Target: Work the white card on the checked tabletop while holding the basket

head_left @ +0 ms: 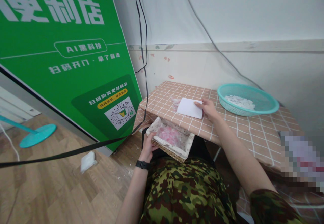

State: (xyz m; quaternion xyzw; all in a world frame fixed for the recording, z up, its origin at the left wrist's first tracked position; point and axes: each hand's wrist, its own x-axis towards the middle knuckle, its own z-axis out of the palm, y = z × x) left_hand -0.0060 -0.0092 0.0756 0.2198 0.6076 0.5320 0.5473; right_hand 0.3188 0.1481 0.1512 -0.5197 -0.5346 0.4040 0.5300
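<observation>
My left hand (148, 146) grips the near left side of a cloth-lined woven basket (188, 146), which rests over my lap below the table edge. Pink and whitish small pieces (170, 135) lie inside it; their kind is too blurred to tell. On the table, my right hand (208, 108) has its thumb and fingers closed on the right edge of a white card (187, 108). A few pale pink pieces (176, 104) lie on the tablecloth just left of the card, partly against its edge.
A turquoise plastic strainer basket (273, 108) with white pieces stands at the right on the checked tablecloth (243, 126). A black strap (101, 145) crosses at the left, before a green cabinet (63, 92). A white packet (88, 162) lies on the floor.
</observation>
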